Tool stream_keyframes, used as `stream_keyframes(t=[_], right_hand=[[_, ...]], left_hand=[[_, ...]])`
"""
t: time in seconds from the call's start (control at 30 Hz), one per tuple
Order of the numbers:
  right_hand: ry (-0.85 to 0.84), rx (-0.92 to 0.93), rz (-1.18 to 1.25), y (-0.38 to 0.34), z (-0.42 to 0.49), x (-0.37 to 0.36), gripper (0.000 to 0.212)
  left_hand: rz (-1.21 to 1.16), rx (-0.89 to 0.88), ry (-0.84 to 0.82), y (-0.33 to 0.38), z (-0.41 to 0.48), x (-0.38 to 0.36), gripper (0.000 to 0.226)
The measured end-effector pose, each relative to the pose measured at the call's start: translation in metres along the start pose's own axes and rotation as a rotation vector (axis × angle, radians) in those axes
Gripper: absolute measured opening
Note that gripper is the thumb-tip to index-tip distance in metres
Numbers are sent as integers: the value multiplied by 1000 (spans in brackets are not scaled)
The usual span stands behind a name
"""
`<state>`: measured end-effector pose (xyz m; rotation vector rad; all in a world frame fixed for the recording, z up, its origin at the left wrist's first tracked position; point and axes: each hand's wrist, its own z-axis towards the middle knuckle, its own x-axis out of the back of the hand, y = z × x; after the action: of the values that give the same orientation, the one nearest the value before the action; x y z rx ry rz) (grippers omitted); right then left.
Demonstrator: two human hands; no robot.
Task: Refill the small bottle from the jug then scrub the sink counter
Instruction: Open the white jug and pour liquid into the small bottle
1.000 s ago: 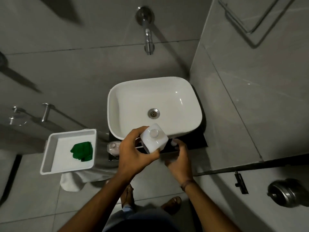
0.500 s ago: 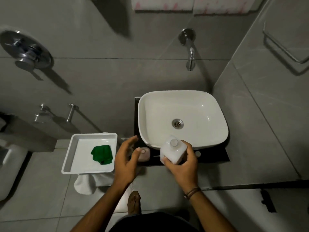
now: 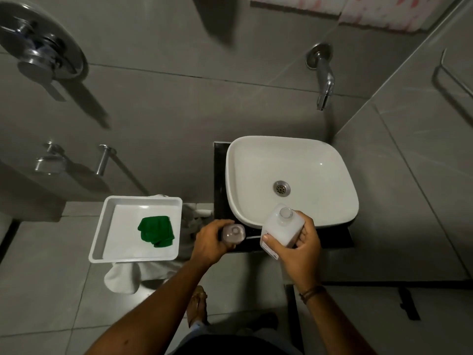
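Half a second back the left hand hovered open short of the small bottle; now it has closed around it on the dark table, at seven o'clock from the basin. The right hand grips the white jug, held upright just right of the bottle, over the table's front edge. Refilling is about to start, I'd say: the jug looks capped, so opening both comes next. Both forearms reach forward, wrists bent inward.

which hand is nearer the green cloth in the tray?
Left. The left hand grips the small bottle just right of the tray holding the green cloth; the right hand holds the jug farther right.
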<state>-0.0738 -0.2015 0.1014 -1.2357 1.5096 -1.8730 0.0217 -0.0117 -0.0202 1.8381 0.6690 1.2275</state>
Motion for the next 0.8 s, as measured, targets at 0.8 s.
stream_keyframes(t=[0.8], right_hand=[[91, 662, -755, -168, 109, 26, 73]], left_hand=[[-375, -356, 235, 156, 27, 112, 68]])
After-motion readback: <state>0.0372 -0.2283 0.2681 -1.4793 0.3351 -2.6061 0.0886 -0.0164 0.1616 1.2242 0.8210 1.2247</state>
